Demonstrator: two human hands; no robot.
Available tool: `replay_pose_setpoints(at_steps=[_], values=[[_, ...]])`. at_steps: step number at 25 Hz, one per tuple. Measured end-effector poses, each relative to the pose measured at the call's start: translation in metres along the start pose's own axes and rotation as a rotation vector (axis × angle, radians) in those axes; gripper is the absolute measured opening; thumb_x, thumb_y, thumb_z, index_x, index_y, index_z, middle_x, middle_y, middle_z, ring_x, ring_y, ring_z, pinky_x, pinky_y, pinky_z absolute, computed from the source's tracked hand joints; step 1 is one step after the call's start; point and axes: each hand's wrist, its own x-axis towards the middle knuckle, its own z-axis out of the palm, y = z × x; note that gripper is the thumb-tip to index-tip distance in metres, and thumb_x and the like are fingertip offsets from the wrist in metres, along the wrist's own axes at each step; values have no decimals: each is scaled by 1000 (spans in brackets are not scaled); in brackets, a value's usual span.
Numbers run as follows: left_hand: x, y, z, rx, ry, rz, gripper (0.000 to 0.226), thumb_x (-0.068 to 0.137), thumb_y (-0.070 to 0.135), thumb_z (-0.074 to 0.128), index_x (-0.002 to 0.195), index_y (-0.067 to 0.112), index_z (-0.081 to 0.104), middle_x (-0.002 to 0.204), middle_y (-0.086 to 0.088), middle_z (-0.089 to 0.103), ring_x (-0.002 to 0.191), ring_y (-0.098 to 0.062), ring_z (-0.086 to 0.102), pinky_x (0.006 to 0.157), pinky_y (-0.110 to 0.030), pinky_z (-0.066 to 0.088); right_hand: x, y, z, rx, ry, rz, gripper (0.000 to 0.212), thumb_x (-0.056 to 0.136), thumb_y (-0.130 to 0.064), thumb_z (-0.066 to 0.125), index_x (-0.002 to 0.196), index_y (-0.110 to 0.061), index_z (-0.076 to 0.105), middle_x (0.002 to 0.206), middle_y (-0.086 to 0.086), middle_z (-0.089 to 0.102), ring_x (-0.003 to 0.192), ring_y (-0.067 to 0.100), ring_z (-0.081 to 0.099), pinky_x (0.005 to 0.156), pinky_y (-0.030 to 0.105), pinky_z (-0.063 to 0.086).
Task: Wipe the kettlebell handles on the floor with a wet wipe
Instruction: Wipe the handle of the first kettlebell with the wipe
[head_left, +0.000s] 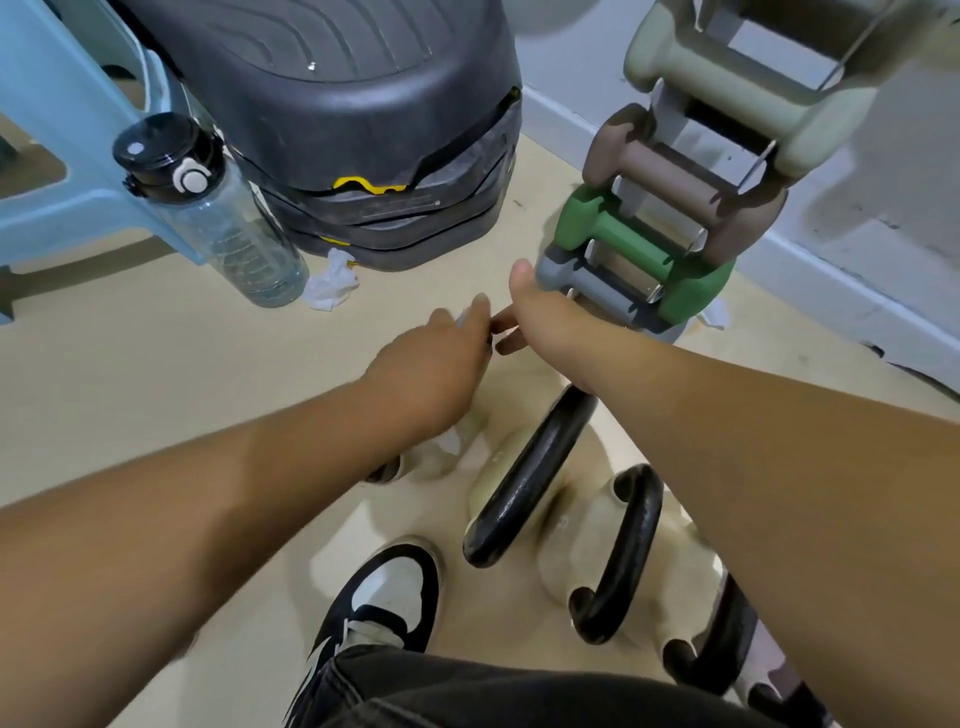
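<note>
Several cream kettlebells with black handles stand on the beige floor at lower centre and right: the largest handle (530, 478), a second handle (631, 551) and a third handle (724, 639) nearer my leg. My left hand (431, 364) reaches forward above them, fingers pinched on a small whitish wet wipe (463, 318) that is mostly hidden. My right hand (545, 322) meets it fingertip to fingertip, thumb raised, fingers curled toward the wipe. Its grip is hidden. Neither hand touches a handle.
A crumpled used wipe (332, 285) lies beside a clear water bottle (228, 228) at the left. A black stepper (363, 130) and a blue stool (62, 156) stand behind. A rack of dumbbells (649, 244) is at the right by the wall. My shoe (389, 587) is near the kettlebells.
</note>
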Motion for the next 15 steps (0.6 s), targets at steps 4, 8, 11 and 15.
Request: replay_pose_setpoints(at_steps=[4,8,11,15], values=[[48,39,-25,132,-287,-83,31,97,11,51,126,23,57,81,-1,40,88,-25,47,74,-34,41,5,0,2,-124,188,15,101,77,-79,-1,108,-9,64,131,17,63,124,36,54,111,53,34],[11,19,-12,62,-139,30,54,91,9,53,143,22,42,120,-10,43,103,-31,50,72,-38,41,5,-3,-1,-123,198,32,117,60,-84,2,134,-13,59,142,13,56,132,35,48,112,56,31],[-59,-21,15,-103,111,202,79,89,12,54,156,36,20,129,-7,38,92,-28,48,70,-38,49,-3,-11,4,-161,174,-15,106,72,-80,4,131,-15,63,138,11,58,127,35,50,109,53,36],[-92,-35,27,-316,160,181,82,97,7,50,161,22,1,155,-1,32,106,-19,55,80,-31,49,-6,-2,4,-192,142,-60,83,90,-68,9,108,-21,74,131,10,61,116,30,54,102,46,41]])
